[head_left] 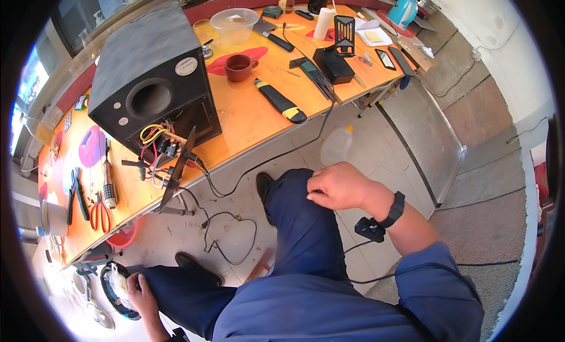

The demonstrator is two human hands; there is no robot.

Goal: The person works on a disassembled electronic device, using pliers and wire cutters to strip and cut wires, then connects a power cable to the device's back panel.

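Note:
My right hand (pixel 338 187) rests on my right knee, its fingers loosely bent with a small gap at the thumb and nothing held. My left hand (pixel 140 298) lies against the side of my left knee, fingers loosely apart and partly hidden, with no object visible in it. Ahead on the left, a big black speaker box (pixel 159 59) stands on the orange-topped table (pixel 244 124). Its circuit panel (pixel 178 165) hangs out of the front opening on coloured wires. Neither hand touches the speaker.
Pliers (pixel 76 195), orange-handled scissors (pixel 100 215) and a soldering iron (pixel 109 186) lie left of the speaker. To its right are a brown cup (pixel 239 68), a utility knife (pixel 279 101) and a black stand (pixel 334 64). A cable (pixel 253 236) loops across the floor near my feet.

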